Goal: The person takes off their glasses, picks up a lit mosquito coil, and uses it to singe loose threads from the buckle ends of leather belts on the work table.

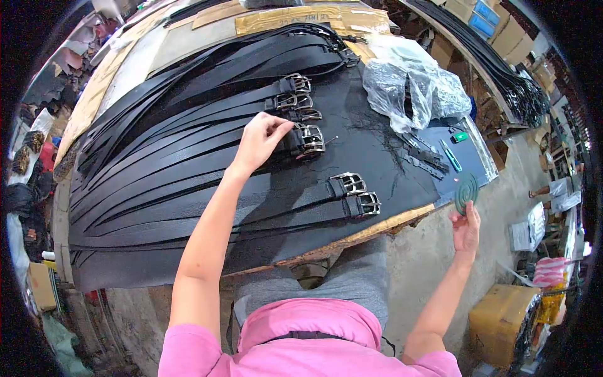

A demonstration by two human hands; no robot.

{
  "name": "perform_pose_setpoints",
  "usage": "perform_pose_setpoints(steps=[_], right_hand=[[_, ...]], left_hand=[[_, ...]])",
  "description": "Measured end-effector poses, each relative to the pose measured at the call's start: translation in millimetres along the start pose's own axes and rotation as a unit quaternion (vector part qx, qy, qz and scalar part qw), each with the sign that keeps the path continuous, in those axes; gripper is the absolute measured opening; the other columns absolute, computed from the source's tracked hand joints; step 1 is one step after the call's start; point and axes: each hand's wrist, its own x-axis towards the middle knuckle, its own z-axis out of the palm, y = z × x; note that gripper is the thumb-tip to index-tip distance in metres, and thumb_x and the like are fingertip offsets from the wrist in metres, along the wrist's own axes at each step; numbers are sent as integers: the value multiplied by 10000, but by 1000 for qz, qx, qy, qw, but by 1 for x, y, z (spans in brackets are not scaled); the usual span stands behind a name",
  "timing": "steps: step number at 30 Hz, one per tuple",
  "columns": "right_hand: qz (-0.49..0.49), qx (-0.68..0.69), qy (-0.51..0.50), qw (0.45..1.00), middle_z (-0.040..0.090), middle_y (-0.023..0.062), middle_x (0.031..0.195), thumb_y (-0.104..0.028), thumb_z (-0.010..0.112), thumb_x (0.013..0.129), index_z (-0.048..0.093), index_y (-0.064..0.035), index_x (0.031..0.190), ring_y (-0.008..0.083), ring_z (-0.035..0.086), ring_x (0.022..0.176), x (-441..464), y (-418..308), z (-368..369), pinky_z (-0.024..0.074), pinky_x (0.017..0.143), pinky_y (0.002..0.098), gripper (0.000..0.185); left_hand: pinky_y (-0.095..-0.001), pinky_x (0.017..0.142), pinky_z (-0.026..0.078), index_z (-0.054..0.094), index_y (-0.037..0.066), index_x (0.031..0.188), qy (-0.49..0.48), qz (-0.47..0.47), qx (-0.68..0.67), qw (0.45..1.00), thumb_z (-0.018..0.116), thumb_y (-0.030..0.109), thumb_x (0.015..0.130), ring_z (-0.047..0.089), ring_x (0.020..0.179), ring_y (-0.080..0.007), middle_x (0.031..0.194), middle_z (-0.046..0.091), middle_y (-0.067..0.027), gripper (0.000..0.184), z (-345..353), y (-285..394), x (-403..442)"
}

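Black belts [188,182] lie in rows across the dark table top, their metal buckles toward the middle. Over the belts, beside a silver buckle [313,139], is my left hand [265,139], its thumb and fingers pinched together; what they hold, if anything, is too small to make out. Two more buckled ends [353,183] lie nearer the front edge. Off the table's right front corner, my right hand [465,229] holds a green spiral coil [467,193] between thumb and fingers.
Clear plastic bags [411,85] sit at the back right. Near the right corner lie a teal cutter [451,156], a green item [460,136] and black strips [427,156]. A cardboard box [502,323] stands on the floor at right. Flat cardboard [301,20] covers the far side.
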Motion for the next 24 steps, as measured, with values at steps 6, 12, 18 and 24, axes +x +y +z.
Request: perform_pose_setpoints(steps=[6, 12, 18, 24], right_hand=[[32, -37, -99, 994, 700, 84, 951, -138, 675, 951, 681, -1, 1018, 159, 642, 746, 2, 21, 129, 521, 587, 337, 152], [68, -51, -169, 982, 706, 91, 899, -68, 735, 895, 709, 32, 948, 235, 716, 764, 6, 58, 222, 600, 682, 338, 117], [12, -39, -213, 976, 708, 94, 892, -93, 696, 936, 690, 27, 947, 195, 702, 819, 8, 79, 278, 604, 766, 368, 121], [-133, -216, -167, 953, 700, 37, 889, -96, 655, 953, 682, 10, 982, 77, 623, 768, 11, 105, 308, 493, 700, 265, 113]], left_hand=[[-409, 725, 496, 742, -4, 807, -19, 6, 133, 991, 774, 246, 787, 631, 814, -311, 797, 613, -176, 253, 16, 6, 22], [-337, 624, 476, 739, 5, 793, 124, 32, 62, 990, 774, 190, 814, 613, 663, -215, 786, 625, -119, 190, 32, 5, 4], [-255, 587, 452, 700, -12, 876, 213, 14, -27, 977, 732, 129, 888, 574, 631, -97, 697, 619, -40, 146, 42, 2, -11], [-243, 585, 448, 663, -12, 848, 220, -36, -110, 969, 712, 94, 899, 540, 625, -67, 748, 598, -22, 127, 41, 8, -22]])
